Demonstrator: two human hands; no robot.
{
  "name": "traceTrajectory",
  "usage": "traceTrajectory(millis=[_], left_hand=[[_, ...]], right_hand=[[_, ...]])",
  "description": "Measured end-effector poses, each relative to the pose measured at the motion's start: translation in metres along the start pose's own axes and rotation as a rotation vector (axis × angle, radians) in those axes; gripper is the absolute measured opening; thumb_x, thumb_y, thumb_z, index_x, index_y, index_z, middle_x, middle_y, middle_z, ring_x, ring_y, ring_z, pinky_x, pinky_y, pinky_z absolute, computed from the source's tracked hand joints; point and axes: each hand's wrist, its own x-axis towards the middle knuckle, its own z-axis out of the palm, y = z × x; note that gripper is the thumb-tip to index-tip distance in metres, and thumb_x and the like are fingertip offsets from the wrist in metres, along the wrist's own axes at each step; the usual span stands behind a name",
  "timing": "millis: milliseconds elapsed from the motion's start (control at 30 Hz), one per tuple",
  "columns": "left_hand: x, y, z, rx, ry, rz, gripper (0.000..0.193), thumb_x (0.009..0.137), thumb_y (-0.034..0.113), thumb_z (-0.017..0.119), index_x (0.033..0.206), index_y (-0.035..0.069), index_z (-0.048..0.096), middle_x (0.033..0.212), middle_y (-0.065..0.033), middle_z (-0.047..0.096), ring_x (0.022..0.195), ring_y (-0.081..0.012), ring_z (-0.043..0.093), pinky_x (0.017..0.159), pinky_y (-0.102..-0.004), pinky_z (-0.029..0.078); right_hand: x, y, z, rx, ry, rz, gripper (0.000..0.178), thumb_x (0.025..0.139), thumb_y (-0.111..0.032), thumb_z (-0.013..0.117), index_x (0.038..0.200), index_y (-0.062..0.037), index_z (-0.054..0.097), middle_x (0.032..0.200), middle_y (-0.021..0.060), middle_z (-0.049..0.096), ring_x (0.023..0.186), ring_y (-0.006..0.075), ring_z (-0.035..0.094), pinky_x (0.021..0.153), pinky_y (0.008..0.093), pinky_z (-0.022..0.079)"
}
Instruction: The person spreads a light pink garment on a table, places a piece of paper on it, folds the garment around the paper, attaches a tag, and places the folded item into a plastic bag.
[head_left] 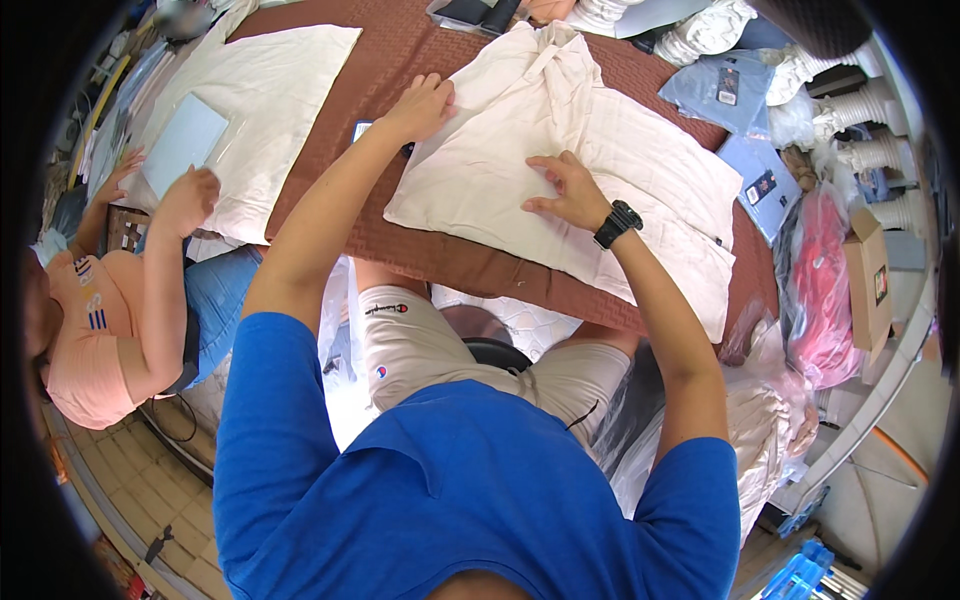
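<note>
A wide cream cloth piece (480,190) lies spread before me, with a gathered, strap-like fold (557,65) at its far end; I cannot tell exactly what kind of article it is. On its far left edge rests my left hand (422,106), fingers extended and slightly bent over the fabric. My right hand (570,192), below a black wristwatch (618,222), is over the middle of the cloth with thumb and fingers apart, holding nothing. To the right, more cream cloth (665,170) with a seam reaches the table's near edge. A small dark-and-blue object shows partly beside my left forearm.
The table has a brown textured cover (350,115). At left, a co-worker's hands touch a light-blue board (186,145) on another cream cloth (285,100). Bagged blue garments (725,90), white ribbed columns (865,110), a red bagged bundle (822,285) and a cardboard box (868,285) stand at right.
</note>
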Motion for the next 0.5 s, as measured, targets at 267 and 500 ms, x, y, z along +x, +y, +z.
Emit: traceTrajectory(millis=[267,500], left_hand=[[-0.008,0.008,-0.007,0.075,0.088,0.068,0.024,0.09,0.025,0.066,0.104,0.008,0.057,0.11,-0.0135,0.052,0.107,-0.036,0.049,0.091,-0.0473,0.043],[-0.054,0.071,-0.02,-0.202,0.07,0.113,0.017,0.084,0.006,0.068,0.099,0.007,0.061,0.11,-0.0117,0.051,0.109,-0.0346,0.048,0.091,-0.0448,0.042]], right_hand=[[-0.001,-0.003,0.0,0.009,-0.035,0.065,0.07,0.07,-0.033,0.089,0.131,-0.0123,0.062,0.108,0.0143,0.053,0.101,0.0294,0.059,0.091,0.0386,0.05],[0.012,0.002,-0.009,0.002,-0.114,0.038,0.062,0.074,-0.038,0.085,0.125,-0.0085,0.065,0.103,0.0144,0.062,0.096,0.0293,0.063,0.087,0.0381,0.051]])
